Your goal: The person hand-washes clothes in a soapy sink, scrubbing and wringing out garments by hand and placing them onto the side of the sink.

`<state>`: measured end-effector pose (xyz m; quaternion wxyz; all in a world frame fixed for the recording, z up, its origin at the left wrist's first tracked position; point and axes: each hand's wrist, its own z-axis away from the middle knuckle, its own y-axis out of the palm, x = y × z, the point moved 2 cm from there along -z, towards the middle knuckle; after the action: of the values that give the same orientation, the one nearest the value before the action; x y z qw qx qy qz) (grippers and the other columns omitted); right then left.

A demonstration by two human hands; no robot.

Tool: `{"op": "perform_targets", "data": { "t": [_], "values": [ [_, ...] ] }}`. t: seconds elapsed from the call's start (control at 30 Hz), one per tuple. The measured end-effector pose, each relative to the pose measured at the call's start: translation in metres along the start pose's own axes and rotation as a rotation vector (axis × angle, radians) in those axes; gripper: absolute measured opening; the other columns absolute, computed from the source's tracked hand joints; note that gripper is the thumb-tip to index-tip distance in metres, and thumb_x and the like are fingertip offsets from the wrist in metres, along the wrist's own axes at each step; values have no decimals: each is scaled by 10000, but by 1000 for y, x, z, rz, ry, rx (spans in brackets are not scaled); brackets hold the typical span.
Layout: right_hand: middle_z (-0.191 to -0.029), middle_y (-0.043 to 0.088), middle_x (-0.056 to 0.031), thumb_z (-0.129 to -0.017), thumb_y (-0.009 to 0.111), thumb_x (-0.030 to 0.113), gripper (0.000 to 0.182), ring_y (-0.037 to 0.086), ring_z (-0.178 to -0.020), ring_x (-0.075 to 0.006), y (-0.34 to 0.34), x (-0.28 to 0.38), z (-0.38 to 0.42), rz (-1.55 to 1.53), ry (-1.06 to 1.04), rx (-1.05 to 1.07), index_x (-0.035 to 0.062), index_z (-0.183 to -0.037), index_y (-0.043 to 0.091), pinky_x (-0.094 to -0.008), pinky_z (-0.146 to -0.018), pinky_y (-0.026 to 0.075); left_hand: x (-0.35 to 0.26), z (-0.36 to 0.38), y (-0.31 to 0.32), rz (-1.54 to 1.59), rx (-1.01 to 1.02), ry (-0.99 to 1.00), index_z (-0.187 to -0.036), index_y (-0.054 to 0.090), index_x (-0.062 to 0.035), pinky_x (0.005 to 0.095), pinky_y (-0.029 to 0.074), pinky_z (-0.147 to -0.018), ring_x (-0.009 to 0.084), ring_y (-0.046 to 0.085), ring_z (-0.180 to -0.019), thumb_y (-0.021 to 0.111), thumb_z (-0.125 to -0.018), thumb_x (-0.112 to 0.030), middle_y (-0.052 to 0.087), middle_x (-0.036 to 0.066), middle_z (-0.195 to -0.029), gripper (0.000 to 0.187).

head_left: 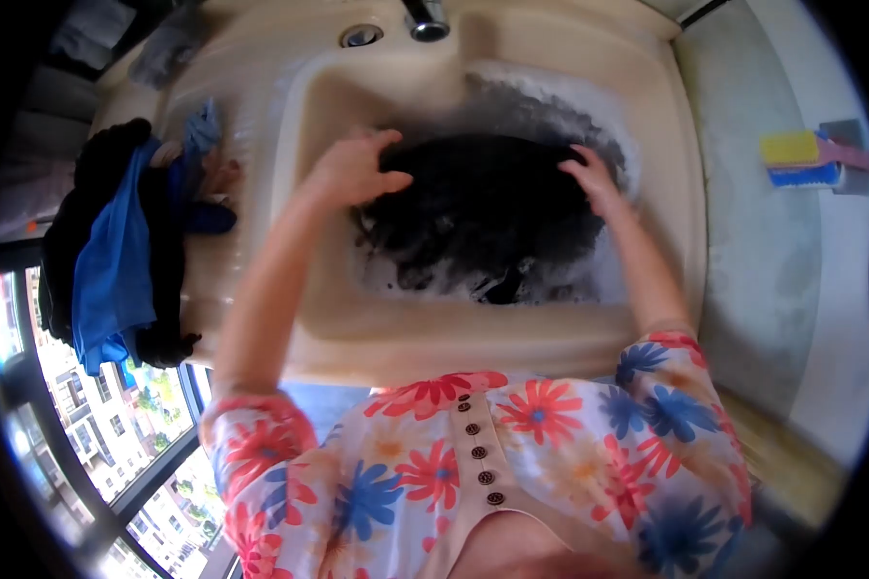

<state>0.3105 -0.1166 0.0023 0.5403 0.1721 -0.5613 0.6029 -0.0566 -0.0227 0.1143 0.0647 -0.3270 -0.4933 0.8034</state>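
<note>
Dark, wet fabric (483, 198) lies spread in the beige sink basin (386, 318), with foamy, murky water around it. At the fabric's upper left edge is my left hand (362, 169), its thumb and fingers apart. My right hand (594, 179) is at the right edge of the same fabric, thumb and fingertips spread. Both hands are at the cloth's edges; whether the fingertips touch it is hard to tell. Neither hand is closed around anything visible.
A faucet (427, 21) and a round drain fitting (361, 37) sit behind the basin. Blue clothing (116, 261) and black clothing hang over the left ledge. Brushes (801, 159) are on the right wall. A window (106, 415) is at lower left.
</note>
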Motion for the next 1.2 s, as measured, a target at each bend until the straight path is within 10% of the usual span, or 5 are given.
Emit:
{"op": "perform_targets", "data": {
  "t": [0.13, 0.47, 0.8, 0.87, 1.2],
  "values": [
    [-1089, 555, -188, -628, 704, 270, 574, 487, -1077, -349, 57, 10, 31, 674, -222, 81, 163, -1165, 530, -391, -896, 420, -6, -64, 128, -113, -34, -222, -1327, 370, -134, 385, 393, -941, 359, 445, -1143, 694, -619, -480, 426, 239, -1258, 852],
    [-1010, 617, -172, -700, 671, 295, 457, 604, -900, -256, 67, 7, 18, -100, 132, 90, -18, -1022, 590, -332, -819, 462, -43, -75, 130, 1786, 221, -559, -1195, 513, -57, 381, 415, -916, 225, 557, -1003, 535, -822, -493, 602, 58, -1081, 574],
    [-800, 589, -132, -797, 575, 341, 305, 569, -677, -351, 130, 102, 53, 257, -757, -124, 36, -793, 562, -420, -590, 468, -42, -91, 180, 2409, 27, 233, -992, 599, -63, 368, 469, -782, 212, 586, -820, 466, -894, -343, 623, 76, -899, 325],
    [-795, 612, -182, -814, 546, 359, 311, 591, -739, -360, 103, 88, 18, 344, -489, -21, 61, -872, 617, -437, -660, 466, -59, -72, 132, 1840, -55, -594, -956, 599, -10, 347, 487, -735, 221, 593, -796, 496, -868, -231, 627, 90, -879, 259],
    [-1044, 548, -140, -696, 660, 336, 467, 481, -1007, -336, -14, 53, 69, 572, -533, 110, 83, -1070, 541, -441, -825, 420, -38, -13, 58, -158, -75, 40, -1219, 463, -114, 420, 382, -944, 336, 391, -1188, 730, -635, -346, 407, 218, -1283, 683]
  ]
}}
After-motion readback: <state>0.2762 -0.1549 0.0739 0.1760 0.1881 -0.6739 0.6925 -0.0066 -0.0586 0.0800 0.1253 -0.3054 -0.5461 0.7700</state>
